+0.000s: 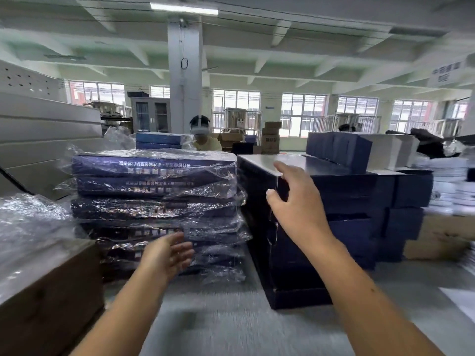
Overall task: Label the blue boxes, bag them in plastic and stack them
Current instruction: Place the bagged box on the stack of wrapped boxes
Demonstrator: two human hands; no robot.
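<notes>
Grey worktable (231, 325) runs from near edge to far, crowded on both sides. Right of centre: tall block of bare blue boxes (341, 227), several tiers, no plastic on any; more dark boxes stand upright behind it, far right (339, 147). Left of centre: bagged stack (154, 199), about six or seven flat blue boxes, each in crinkled clear film, piled fairly square, printed text on their near edges. The two stacks sit just beside each other. Near left: brown carton (51, 299) with loose clear bags (30, 222) heaped on top. Far side, another person (205, 140) sits behind a short pile of bagged boxes. Right hand (295, 201): fingers spread wide, forefinger at the top near edge of the uppermost bare box, thumb out by its near side face; holding nothing yet, contact too blurred to confirm. Left hand (167, 255): palm turned toward the bagged stack, fingers loosely extended, empty, just in front of the film. Judgement: task well under way but far from finished, with one pile wrapped and stacked and a larger pile unwrapped. Labels not discernible on either pile. Next box looks to come off the bare stack.
</notes>
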